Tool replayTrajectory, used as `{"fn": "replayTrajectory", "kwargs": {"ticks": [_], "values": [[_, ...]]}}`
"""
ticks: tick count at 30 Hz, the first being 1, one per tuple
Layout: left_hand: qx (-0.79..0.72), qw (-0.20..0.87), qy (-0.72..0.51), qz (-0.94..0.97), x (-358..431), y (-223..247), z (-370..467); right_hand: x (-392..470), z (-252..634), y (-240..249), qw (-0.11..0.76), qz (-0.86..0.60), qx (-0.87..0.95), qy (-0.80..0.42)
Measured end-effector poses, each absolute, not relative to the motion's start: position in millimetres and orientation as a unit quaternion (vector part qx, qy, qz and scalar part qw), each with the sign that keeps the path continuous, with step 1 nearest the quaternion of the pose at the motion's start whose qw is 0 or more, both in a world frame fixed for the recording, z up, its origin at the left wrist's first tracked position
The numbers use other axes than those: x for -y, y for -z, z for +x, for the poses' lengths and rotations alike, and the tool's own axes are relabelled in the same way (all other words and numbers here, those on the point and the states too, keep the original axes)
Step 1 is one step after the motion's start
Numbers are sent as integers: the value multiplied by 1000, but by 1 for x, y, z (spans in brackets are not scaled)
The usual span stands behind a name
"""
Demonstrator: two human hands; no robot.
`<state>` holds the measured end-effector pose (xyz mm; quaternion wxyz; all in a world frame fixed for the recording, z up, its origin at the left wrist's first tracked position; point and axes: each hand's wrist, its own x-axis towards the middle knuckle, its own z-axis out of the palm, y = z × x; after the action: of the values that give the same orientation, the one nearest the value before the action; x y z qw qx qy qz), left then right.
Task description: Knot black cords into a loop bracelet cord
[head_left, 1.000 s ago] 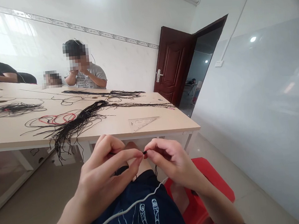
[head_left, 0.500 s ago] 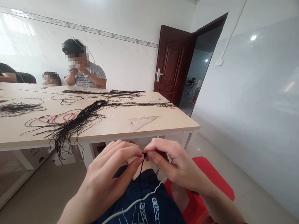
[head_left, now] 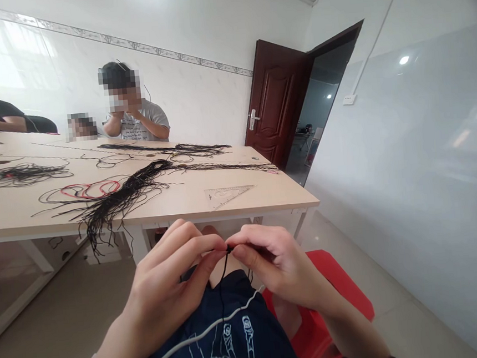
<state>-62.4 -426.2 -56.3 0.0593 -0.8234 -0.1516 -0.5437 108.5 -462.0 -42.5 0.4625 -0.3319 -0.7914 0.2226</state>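
Note:
Above my lap, a thin black cord (head_left: 222, 286) hangs down from a small dark knot between my fingertips. My left hand (head_left: 175, 268) pinches it with thumb and index finger, the other fingers curled loosely above. From the other side my right hand (head_left: 266, 254) pinches the same spot, its fingertips nearly touching the left ones. Another dark strand drops below the right hand. The knot itself is mostly covered by the fingers.
On the table (head_left: 281, 194) ahead lie a bundle of black cords (head_left: 129, 191), a red cord (head_left: 91, 190) and a clear set square (head_left: 227, 195). A red stool (head_left: 343, 287) is at my right. A white cable (head_left: 210, 331) crosses my lap. Other people sit across the table.
My left thumb and fingertips have closed in on the knot, and the hanging cord has swung slightly left. Both hands still pinch at nearly the same place.

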Motion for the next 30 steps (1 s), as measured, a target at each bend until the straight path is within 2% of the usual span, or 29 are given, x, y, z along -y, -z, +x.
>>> {"fn": "replayTrajectory", "kwargs": {"ticks": [30], "values": [[167, 51, 571, -802, 430, 53, -58, 463, 109, 40, 450, -346, 786, -245]]}}
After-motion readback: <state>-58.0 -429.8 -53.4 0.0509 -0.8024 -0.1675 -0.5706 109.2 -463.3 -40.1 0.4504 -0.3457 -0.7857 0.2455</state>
